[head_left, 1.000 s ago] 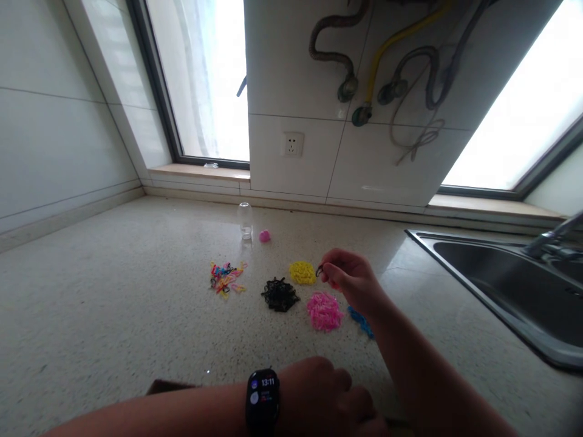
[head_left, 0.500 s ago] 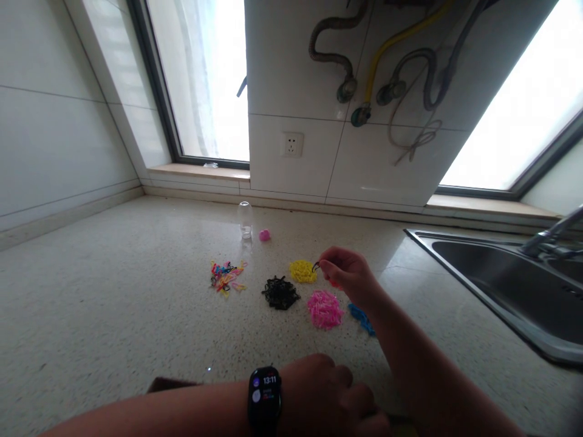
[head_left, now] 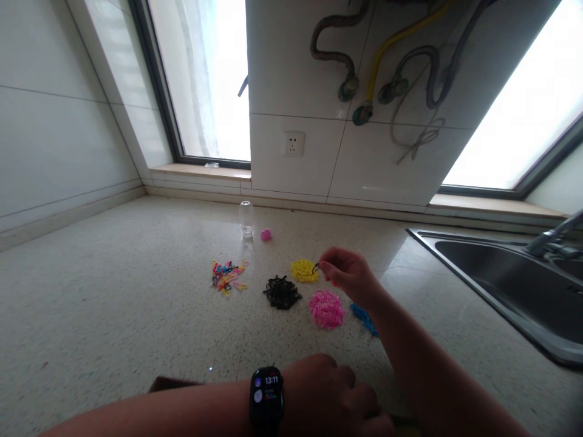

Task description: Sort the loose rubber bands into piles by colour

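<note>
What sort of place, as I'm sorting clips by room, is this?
Probably a kitchen: a metal sink with a tap is set into a speckled counter, and a yellow hose runs down the tiled wall.

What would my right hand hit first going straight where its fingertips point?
Probably the yellow pile, just beyond the dark band in your right hand; height is unclear, so it might pass above.

Was open over the worktop (head_left: 136, 303) left of the mixed pile (head_left: 226, 279), offered a gap between that and the black pile (head_left: 282, 293), was obstructed farther back by a clear container (head_left: 246, 221), was blocked nearest by the left forearm (head_left: 182, 408), rightward by the right forearm (head_left: 423, 355).
</note>
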A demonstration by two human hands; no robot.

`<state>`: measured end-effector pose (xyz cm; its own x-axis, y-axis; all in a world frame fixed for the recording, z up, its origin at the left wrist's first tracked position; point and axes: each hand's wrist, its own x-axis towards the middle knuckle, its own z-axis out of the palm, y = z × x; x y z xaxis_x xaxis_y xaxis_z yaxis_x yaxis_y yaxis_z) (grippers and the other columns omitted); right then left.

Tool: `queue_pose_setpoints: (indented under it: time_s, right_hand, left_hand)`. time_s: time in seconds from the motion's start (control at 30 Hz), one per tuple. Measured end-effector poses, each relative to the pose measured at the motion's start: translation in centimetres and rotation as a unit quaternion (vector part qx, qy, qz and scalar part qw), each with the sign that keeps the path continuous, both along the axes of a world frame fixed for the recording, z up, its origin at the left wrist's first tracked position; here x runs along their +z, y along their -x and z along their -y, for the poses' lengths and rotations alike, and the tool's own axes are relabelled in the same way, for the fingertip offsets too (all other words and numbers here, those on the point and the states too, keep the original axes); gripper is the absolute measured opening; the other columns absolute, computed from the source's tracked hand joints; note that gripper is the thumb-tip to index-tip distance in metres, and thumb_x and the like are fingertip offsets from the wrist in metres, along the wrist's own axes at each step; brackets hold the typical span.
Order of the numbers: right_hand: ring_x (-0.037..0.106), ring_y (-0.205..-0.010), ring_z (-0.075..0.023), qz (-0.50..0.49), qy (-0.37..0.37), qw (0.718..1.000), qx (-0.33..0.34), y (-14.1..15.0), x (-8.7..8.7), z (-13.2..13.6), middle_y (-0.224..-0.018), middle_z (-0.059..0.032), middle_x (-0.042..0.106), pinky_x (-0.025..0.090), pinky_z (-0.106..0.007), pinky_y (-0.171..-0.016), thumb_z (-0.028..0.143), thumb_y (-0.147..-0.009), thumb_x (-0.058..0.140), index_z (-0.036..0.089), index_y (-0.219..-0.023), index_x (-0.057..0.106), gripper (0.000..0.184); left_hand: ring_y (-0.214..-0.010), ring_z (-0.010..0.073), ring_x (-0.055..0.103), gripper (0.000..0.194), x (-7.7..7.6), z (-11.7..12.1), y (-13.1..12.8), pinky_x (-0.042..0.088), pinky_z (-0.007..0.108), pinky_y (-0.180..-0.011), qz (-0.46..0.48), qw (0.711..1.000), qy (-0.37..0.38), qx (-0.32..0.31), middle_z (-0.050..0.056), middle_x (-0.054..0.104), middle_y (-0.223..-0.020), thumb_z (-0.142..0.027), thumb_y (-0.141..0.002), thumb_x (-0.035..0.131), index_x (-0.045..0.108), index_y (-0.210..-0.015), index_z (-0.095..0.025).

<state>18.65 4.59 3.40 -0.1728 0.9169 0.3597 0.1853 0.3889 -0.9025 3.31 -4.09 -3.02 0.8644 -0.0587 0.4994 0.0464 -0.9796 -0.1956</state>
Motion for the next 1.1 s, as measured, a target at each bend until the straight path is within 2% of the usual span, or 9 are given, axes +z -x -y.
queue_pose_setpoints:
  time_s: [0.17, 0.5, 0.67, 1.1]
  right_hand:
    - [0.045, -0.051, -0.0082, -0.011, 0.001, 1.000, 0.015, 0.2, -0.3, -0.2, -0.058, 0.0031, 0.053, 0.038, -0.022, -0.048, 0.044, -0.077, 0.072, 0.017, -0.074, 0.064, 0.028]
    - [0.047, -0.052, -0.0077, -0.023, 0.044, 0.998, 0.042, 0.5, -1.8, -0.5, -0.060, 0.0029, 0.055, 0.039, -0.020, -0.049, 0.042, -0.078, 0.074, 0.016, -0.078, 0.067, 0.027]
    - [0.044, -0.053, -0.0070, -0.011, 0.038, 0.998, 0.054, 0.7, -2.3, -0.6, -0.062, 0.0029, 0.054, 0.035, -0.020, -0.048, 0.040, -0.081, 0.073, 0.015, -0.081, 0.067, 0.025]
    - [0.044, -0.053, -0.0073, -0.018, 0.033, 0.998, 0.044, 0.9, -2.2, -0.5, -0.061, 0.0032, 0.053, 0.034, -0.021, -0.048, 0.039, -0.081, 0.072, 0.016, -0.081, 0.067, 0.024]
  left_hand:
    - [-0.055, 0.0150, 0.053, 0.014, 0.1, -0.2, 0.0, 0.031, 0.029, -0.039, 0.002, 1.000, -0.001, 0.000, -0.003, 0.050, -0.070, -0.025, -0.101, 0.044, 0.056, -0.099, -0.018]
    - [-0.055, 0.0156, 0.054, 0.013, 0.1, 0.1, 0.0, 0.034, 0.030, -0.039, -0.002, 1.000, 0.003, 0.000, -0.003, 0.051, -0.069, -0.028, -0.099, 0.047, 0.056, -0.100, -0.019]
    - [-0.054, 0.0158, 0.054, 0.013, 0.0, 0.0, -0.1, 0.033, 0.030, -0.039, -0.004, 1.000, -0.003, 0.001, -0.003, 0.048, -0.068, -0.029, -0.099, 0.048, 0.057, -0.100, -0.019]
    - [-0.056, 0.0154, 0.055, 0.013, 0.4, 0.1, 0.0, 0.032, 0.030, -0.041, -0.023, 1.000, 0.005, 0.001, -0.003, 0.050, -0.070, -0.030, -0.099, 0.048, 0.056, -0.100, -0.019]
